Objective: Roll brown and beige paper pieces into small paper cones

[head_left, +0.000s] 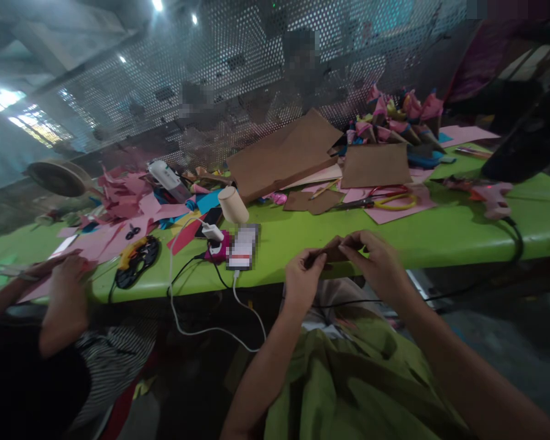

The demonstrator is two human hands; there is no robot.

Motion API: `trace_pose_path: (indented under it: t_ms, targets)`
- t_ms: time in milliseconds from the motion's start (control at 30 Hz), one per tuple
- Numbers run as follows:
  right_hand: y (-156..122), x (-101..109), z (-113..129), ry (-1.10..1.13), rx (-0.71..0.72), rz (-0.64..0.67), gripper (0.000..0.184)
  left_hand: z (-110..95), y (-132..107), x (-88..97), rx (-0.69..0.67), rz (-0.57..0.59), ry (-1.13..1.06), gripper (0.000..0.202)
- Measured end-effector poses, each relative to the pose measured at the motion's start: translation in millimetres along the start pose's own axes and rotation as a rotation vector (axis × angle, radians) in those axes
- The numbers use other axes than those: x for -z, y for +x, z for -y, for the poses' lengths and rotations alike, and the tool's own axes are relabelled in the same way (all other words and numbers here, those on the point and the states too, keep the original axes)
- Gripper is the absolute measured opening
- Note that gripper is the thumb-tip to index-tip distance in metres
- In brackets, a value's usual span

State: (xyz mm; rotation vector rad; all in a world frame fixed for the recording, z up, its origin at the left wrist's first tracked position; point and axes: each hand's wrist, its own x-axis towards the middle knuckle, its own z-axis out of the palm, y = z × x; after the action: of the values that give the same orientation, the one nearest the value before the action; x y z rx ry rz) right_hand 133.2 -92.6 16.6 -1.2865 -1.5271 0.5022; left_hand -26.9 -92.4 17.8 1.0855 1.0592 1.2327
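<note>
Between my two hands, at the front edge of the green table (275,244), is a small piece of brown paper (333,249). Its left end is pinched by the thumb and fingers of my left hand (303,272). My right hand (371,256) pinches the other end, with the fingertips partly hiding it. Beyond my hands lie scissors with red and yellow handles (394,198), on pink paper (403,211). A cut brown paper piece (311,201) rests near them. To the left, a phone (242,245) is plugged into a white cable (236,284).
A pink glue gun (490,195) lies at the right, its black cord over the edge. Brown card sheets (284,156) and pink paper cones (394,116) stand at the back. A beige cup-like cylinder (233,205) is behind the phone. At left, a co-worker's arms (64,299) reach over pink paper.
</note>
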Motion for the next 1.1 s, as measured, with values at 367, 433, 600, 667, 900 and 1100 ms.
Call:
trace_pose_path:
  t_ms: [367, 433, 600, 667, 900, 1100]
  targets:
    - [4, 2, -4, 0.104, -0.029, 0.075, 0.026, 5, 0, -0.9, -0.037, 0.081, 0.028, 0.031]
    - [5, 2, -4, 0.101, -0.023, 0.101, 0.025, 4, 1, 1.1, -0.015, 0.125, 0.063, 0.034]
    - [6, 5, -3, 0.044, 0.033, 0.136, 0.025, 2, 3, 5.5, 0.058, 0.172, 0.059, 0.040]
    - [7, 7, -3, 0.006, 0.062, 0.155, 0.023, 1, 2, 4.7, 0.072, 0.166, 0.039, 0.041]
    - [8, 9, -7, -0.012, 0.093, 0.190, 0.021, -2, 2, 2.4, 0.182, 0.169, -0.040, 0.044]
    - [23, 13, -6, -0.070, 0.179, 0.214, 0.019, -10, 12, 5.1, 0.215, 0.232, -0.112, 0.051]
